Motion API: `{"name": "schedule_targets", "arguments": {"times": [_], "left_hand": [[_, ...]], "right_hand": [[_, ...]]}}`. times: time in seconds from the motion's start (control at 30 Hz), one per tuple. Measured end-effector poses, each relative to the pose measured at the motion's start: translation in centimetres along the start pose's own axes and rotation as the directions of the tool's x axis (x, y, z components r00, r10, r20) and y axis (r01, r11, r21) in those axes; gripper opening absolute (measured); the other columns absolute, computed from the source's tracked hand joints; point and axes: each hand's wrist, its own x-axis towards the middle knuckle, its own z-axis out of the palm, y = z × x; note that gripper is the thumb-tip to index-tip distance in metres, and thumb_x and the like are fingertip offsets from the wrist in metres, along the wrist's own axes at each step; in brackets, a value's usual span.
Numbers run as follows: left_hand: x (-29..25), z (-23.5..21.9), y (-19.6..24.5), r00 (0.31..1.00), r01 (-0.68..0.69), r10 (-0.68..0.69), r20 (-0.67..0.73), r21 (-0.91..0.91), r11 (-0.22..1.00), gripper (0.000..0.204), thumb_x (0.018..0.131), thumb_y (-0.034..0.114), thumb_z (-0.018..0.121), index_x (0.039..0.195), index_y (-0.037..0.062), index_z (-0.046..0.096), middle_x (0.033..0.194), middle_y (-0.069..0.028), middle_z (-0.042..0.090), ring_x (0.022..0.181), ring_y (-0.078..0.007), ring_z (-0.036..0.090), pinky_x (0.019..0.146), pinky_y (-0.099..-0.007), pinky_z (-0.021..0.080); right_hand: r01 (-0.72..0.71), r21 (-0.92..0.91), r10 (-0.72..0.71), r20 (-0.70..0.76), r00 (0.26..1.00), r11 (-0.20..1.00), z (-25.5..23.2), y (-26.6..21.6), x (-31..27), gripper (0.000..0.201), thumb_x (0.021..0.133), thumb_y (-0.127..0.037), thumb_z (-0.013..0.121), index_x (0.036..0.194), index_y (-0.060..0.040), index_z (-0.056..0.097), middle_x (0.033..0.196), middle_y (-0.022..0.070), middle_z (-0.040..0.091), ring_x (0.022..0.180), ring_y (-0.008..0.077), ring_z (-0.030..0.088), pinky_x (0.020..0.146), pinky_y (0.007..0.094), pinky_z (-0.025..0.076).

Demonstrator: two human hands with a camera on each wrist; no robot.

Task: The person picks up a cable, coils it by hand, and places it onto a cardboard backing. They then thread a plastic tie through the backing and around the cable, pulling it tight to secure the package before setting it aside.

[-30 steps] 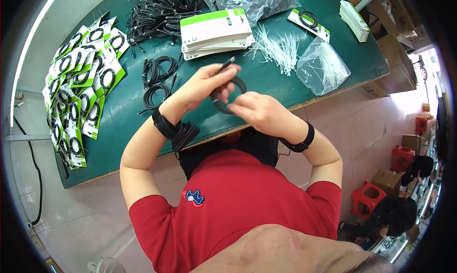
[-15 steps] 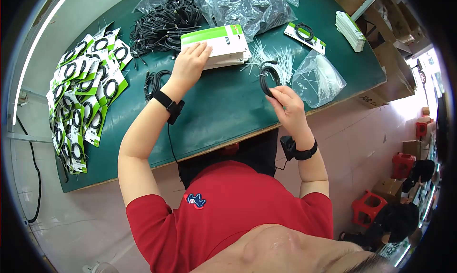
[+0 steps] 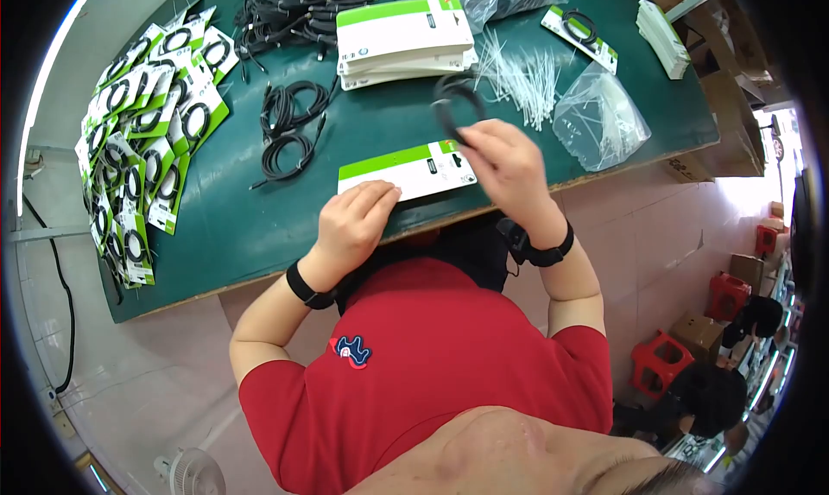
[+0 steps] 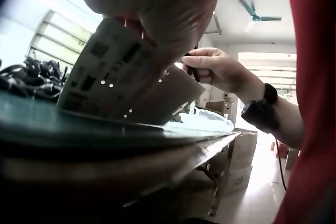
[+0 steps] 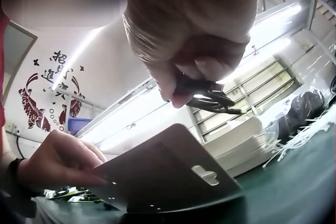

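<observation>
My left hand grips the near edge of a green and white backing card, fingers on top. In the left wrist view the card tilts up off the table, its printed underside and small punched holes showing. My right hand pinches a coiled black cable just above the card's right end. The right wrist view shows the coil between thumb and fingers, over the card with its hanger slot.
A stack of backing cards lies beyond the hands, beside white cable ties and a plastic bag. Two coiled cables lie on the green table. Finished carded cables pile up at left; loose black cables behind.
The left hand went from the coil to the card stack, then brought one card to the table's front. The right hand kept the coil, moving it right, then back toward the card.
</observation>
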Motion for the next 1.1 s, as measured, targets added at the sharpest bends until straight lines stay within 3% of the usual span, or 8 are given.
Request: {"name": "schedule_targets", "arguments": {"times": [0.1,0.13,0.2,0.23,0.33,0.63,0.87,1.1], "left_hand": [[-1.6,0.9,1.2,0.997,0.07,-0.072,-0.021,-0.091,0.993,0.023,0.072,0.002,0.067,0.095,0.0033,0.066,0.101,-0.0093,0.064,0.087,-0.0258,0.064,0.073,-0.035,0.053],[-1.7,1.0,1.6,0.995,0.054,-0.059,-0.078,-0.064,0.996,0.023,0.071,0.002,0.068,0.094,0.0029,0.066,0.102,-0.01,0.063,0.088,-0.0265,0.064,0.075,-0.0364,0.053],[-1.5,1.1,1.9,0.981,0.022,-0.023,-0.192,-0.006,1.0,0.023,0.069,0.001,0.07,0.092,0.0022,0.066,0.103,-0.0116,0.061,0.089,-0.0277,0.063,0.078,-0.0392,0.053],[-1.8,1.4,1.8,0.982,0.027,-0.03,-0.186,-0.014,1.0,0.023,0.069,0.001,0.07,0.092,0.0022,0.066,0.103,-0.0116,0.061,0.089,-0.0277,0.063,0.078,-0.0392,0.053],[-3.3,2.9,1.0,0.986,-0.006,-0.027,-0.164,-0.2,0.98,0.021,0.07,0.002,0.07,0.09,0.0019,0.066,0.104,-0.0135,0.059,0.092,-0.0293,0.062,0.084,-0.0436,0.053],[-4.3,2.7,0.3,0.995,-0.014,-0.011,-0.103,-0.242,0.97,0.022,0.07,-0.002,0.073,0.091,0.0014,0.067,0.102,-0.0118,0.063,0.092,-0.0292,0.063,0.085,-0.0426,0.052],[-4.1,2.5,0.0,0.997,-0.052,0.037,-0.071,-0.235,0.971,0.022,0.076,0.0,0.064,0.098,0.0002,0.067,0.109,-0.0124,0.064,0.102,-0.0287,0.064,0.09,-0.0446,0.052],[-3.6,2.0,0.0,0.997,-0.073,0.067,-0.035,-0.195,0.978,0.025,0.079,0.003,0.063,0.103,0.0006,0.068,0.107,-0.0118,0.065,0.101,-0.0281,0.064,0.09,-0.0435,0.052]], "right_hand": [[0.153,0.042,-0.158,0.295,0.942,0.987,2.9,-0.8,-1.1,0.022,0.077,-0.003,0.07,0.098,-0.0019,0.066,0.091,0.0099,0.063,0.075,0.0259,0.062,0.065,0.0338,0.05],[0.141,0.046,-0.149,0.303,0.941,0.989,3.7,-1.0,-1.6,0.022,0.077,-0.003,0.07,0.098,-0.0019,0.066,0.091,0.0099,0.063,0.075,0.0259,0.062,0.065,0.0338,0.05],[0.173,0.045,-0.174,0.461,0.87,0.984,5.4,-1.2,-2.5,0.025,0.075,-0.005,0.07,0.099,-0.004,0.065,0.091,0.0098,0.063,0.079,0.0279,0.062,0.069,0.0361,0.05],[0.189,0.047,-0.185,0.535,0.825,0.981,5.8,-1.2,-2.9,0.026,0.074,-0.006,0.07,0.1,-0.005,0.065,0.091,0.0097,0.063,0.081,0.0289,0.062,0.07,0.0372,0.051],[0.191,0.078,-0.202,0.542,0.816,0.979,6.2,-1.0,-3.4,0.028,0.074,-0.007,0.071,0.1,-0.0055,0.065,0.095,0.0089,0.064,0.083,0.0282,0.063,0.072,0.0368,0.051],[0.183,0.282,-0.306,0.49,0.816,0.942,5.2,1.4,-3.1,0.021,0.075,-0.008,0.071,0.095,-0.0067,0.066,0.098,0.005,0.068,0.084,0.025,0.065,0.071,0.0347,0.053],[0.223,0.317,-0.354,0.45,0.82,0.922,5.4,1.1,-2.7,0.017,0.075,-0.008,0.072,0.091,-0.0067,0.067,0.092,0.0039,0.068,0.081,0.023,0.065,0.069,0.0332,0.053],[0.198,0.341,-0.335,0.41,0.848,0.919,5.4,1.3,-3.0,0.015,0.077,-0.008,0.072,0.091,-0.0071,0.067,0.093,0.0044,0.068,0.081,0.0233,0.065,0.069,0.0332,0.053]]}}
